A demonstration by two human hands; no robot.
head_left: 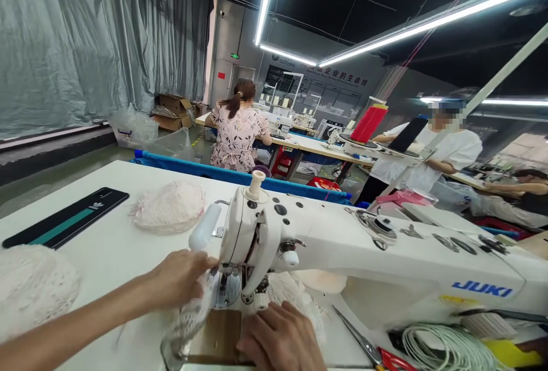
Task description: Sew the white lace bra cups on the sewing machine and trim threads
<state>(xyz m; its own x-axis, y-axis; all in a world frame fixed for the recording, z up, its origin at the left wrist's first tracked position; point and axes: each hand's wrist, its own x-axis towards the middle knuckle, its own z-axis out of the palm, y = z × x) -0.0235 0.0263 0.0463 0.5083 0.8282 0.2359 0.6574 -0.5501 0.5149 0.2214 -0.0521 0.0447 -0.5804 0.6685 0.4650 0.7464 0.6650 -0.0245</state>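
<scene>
A white sewing machine (334,240) stands before me, and both my hands are at its needle area. To the left of the machine head, my left hand (182,279) is closed on a white lace strip (192,319) that hangs down toward the table edge. Fingers bent, my right hand (282,337) presses on white lace fabric (285,291) just right of the needle. Its fingertips are partly hidden, close to a brown plate (220,334) on the machine bed. The presser foot (248,291) is partly covered by the machine's parts.
White lace cups (169,208) lie on the table at left, near a dark phone-shaped box (68,217). Scissors (359,337) and a coil of pale cord (440,345) lie at right. Thread cones (370,123) stand behind. Co-workers (237,128) are at other tables.
</scene>
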